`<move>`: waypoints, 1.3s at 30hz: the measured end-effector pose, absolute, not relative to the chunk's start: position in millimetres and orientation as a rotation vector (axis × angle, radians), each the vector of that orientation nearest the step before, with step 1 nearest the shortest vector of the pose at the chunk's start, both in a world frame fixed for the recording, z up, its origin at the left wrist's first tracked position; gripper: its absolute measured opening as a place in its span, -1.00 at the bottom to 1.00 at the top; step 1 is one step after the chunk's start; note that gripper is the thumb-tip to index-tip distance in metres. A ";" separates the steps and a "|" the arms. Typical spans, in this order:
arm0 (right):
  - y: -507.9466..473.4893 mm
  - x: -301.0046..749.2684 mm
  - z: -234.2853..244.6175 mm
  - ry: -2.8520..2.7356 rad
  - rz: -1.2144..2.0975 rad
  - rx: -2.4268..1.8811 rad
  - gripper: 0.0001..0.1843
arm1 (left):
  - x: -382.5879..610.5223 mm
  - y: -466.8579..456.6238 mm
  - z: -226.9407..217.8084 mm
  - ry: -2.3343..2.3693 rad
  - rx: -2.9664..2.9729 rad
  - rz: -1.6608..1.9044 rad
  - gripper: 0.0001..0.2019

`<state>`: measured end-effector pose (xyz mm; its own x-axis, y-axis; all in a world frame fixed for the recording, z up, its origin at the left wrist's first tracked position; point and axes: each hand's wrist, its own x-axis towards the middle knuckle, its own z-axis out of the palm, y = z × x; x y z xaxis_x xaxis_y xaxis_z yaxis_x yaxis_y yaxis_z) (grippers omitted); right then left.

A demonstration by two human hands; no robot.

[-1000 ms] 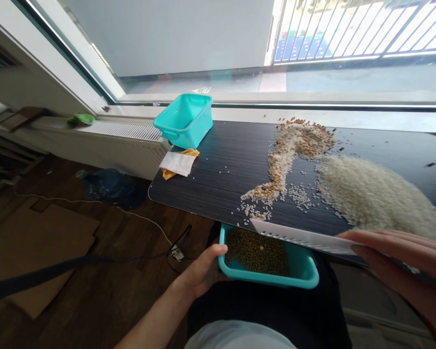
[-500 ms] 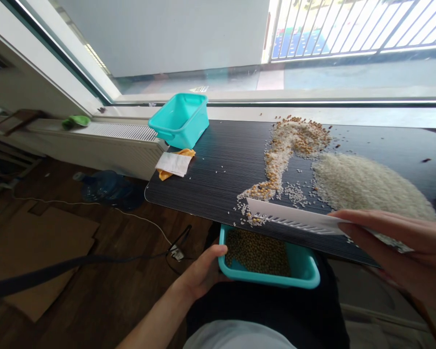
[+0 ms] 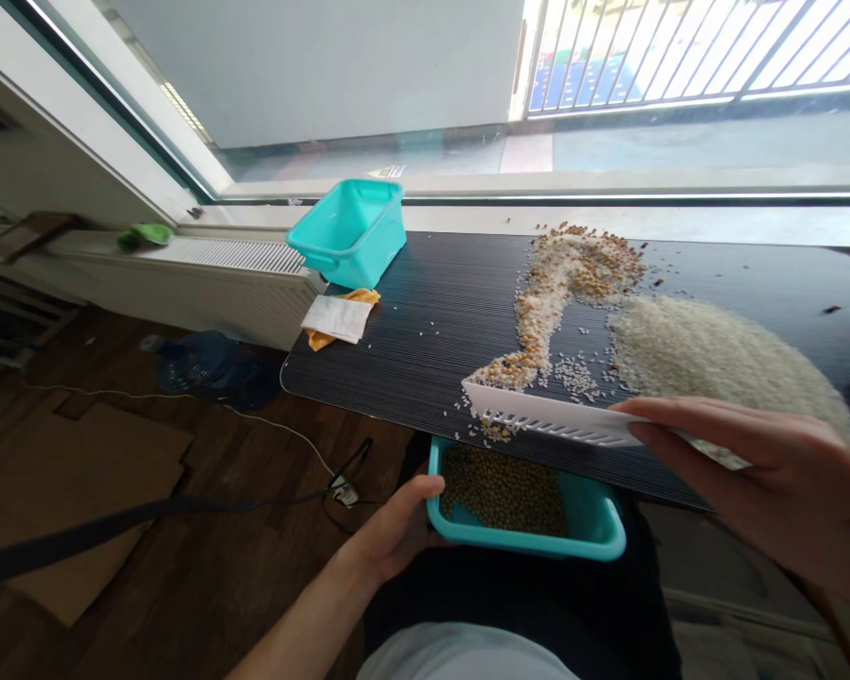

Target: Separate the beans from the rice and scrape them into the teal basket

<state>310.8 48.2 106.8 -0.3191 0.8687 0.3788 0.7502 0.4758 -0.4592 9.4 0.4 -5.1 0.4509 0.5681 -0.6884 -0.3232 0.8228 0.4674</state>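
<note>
My left hand (image 3: 400,529) is closed on the left end of a turquoise plastic bin (image 3: 524,543), its thumb over the rim. Greenish-brown peas or beans (image 3: 502,491) lie in this bin, which sits under the table's front edge. In my right hand (image 3: 757,472) is a flat white slotted scraper (image 3: 559,416), held on edge near the front of the dark table (image 3: 425,368). Its tip touches the near end of a trail of rice mixed with yellow peas (image 3: 535,321). A few grains and peas lie on the near side of the blade. My right palm is hidden.
A second turquoise bin (image 3: 354,231) stands at the table's back left, by a folded white and orange cloth (image 3: 340,318). A large heap of white rice (image 3: 722,354) covers the right. Behind are a window and a radiator (image 3: 227,255); a water bottle (image 3: 212,364) lies on the floor.
My right hand and the scraper have moved slightly left, so the blade's tip now covers more of the trail's near end. My left hand and the bin have stayed put.
</note>
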 end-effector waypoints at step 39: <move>42.6 302.0 113.2 -2.165 0.379 -1.321 -0.84 | 8.7 0.6 -7.8 0.920 0.282 0.553 -0.53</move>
<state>302.0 42.6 113.2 -0.3507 0.8799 0.3207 0.7185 0.4725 -0.5105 8.7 0.6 -7.8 0.4808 0.5631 -0.6721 -0.3292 0.8264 0.4569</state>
